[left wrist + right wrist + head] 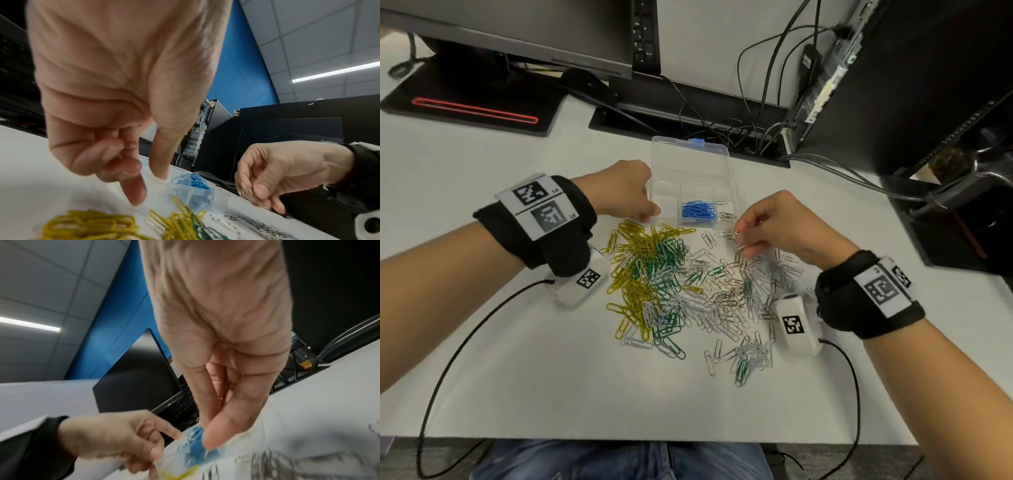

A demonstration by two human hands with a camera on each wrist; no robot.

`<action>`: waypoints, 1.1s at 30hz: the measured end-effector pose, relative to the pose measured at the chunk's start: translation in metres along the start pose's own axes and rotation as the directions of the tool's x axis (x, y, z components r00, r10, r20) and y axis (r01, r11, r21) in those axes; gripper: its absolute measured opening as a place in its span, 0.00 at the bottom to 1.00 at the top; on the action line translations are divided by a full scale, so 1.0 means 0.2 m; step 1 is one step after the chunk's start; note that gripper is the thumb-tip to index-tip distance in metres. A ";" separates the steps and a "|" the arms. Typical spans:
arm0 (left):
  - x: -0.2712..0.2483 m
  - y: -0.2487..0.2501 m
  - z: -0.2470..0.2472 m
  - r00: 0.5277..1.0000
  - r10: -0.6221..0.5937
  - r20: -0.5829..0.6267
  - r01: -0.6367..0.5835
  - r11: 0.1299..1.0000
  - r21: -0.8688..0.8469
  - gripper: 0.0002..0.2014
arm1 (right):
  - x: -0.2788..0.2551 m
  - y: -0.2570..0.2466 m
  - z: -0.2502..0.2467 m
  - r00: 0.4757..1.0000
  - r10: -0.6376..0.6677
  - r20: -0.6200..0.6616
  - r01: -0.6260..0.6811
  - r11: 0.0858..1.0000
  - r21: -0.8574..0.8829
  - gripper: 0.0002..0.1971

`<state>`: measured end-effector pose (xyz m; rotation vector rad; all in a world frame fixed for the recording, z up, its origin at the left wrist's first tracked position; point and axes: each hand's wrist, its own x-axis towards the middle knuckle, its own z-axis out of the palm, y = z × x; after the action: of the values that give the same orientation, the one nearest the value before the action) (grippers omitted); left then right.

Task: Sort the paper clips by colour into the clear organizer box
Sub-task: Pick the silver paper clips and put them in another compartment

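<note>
The clear organizer box [722, 161] stands open past the pile, with blue paper clips [698, 210] in one front compartment and a few silver ones [726, 216] at its right front corner. My left hand [649, 214] holds the box's front left corner between thumb and index finger [134, 194]; its other fingers are curled. My right hand [739, 241] pinches a few silver clips [736, 236] just above the table, right of the box's front. A mixed pile of yellow clips [633, 274], green clips [667, 270] and silver and white clips [739, 291] lies between my wrists.
A monitor stand with a red outline [472, 99] sits back left and a second monitor base [688, 113] lies behind the box. A computer tower [893, 85] and loose cables [750, 130] crowd the back right. The table's front edge [688, 438] runs near my lap.
</note>
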<state>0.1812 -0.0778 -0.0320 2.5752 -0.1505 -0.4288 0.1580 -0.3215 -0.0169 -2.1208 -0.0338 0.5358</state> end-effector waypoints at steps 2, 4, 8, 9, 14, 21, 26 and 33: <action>0.01 0.00 0.00 1.000 0.011 0.019 -0.011 1.000 -0.010 0.15 | 0.01 -0.01 -0.03 0.999 -0.006 -0.033 0.007 0.999 0.042 0.05; 0.01 0.00 0.00 0.999 0.022 0.026 -0.022 1.000 -0.013 0.12 | 0.03 -0.04 -0.07 0.996 -0.013 -0.086 0.019 0.998 0.067 0.05; 0.01 0.01 0.00 0.999 0.011 0.032 -0.010 0.999 -0.036 0.15 | 0.09 -0.11 -0.10 0.976 -0.036 -0.215 0.053 0.996 0.074 0.03; 0.00 0.01 0.00 1.000 0.009 0.029 -0.008 0.999 -0.037 0.18 | 0.10 -0.12 -0.09 0.972 -0.040 -0.234 0.056 0.996 0.063 0.03; 0.01 0.01 0.00 1.000 0.004 0.026 -0.004 1.000 -0.002 0.25 | 0.14 -0.10 -0.08 0.953 -0.067 -0.297 0.022 0.988 -0.151 0.05; 0.00 0.04 0.00 0.994 0.042 -0.102 -0.018 0.973 0.232 0.29 | 0.02 0.06 -0.06 0.995 0.064 -0.080 -0.101 0.720 -0.687 0.12; -0.08 0.16 0.04 0.933 0.353 -0.076 -0.319 0.904 0.285 0.20 | -0.02 0.09 0.00 1.000 -0.006 0.026 0.022 0.736 -0.676 0.16; -0.09 0.28 0.26 0.805 0.440 0.398 -0.592 0.630 0.503 0.25 | -0.01 0.05 0.06 1.000 -0.027 -0.006 0.015 0.704 -0.710 0.15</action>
<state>0.1458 -0.1469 -0.0407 2.8829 -1.3005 -0.5205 0.1498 -0.3183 -0.0312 -2.8842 -0.3037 0.5439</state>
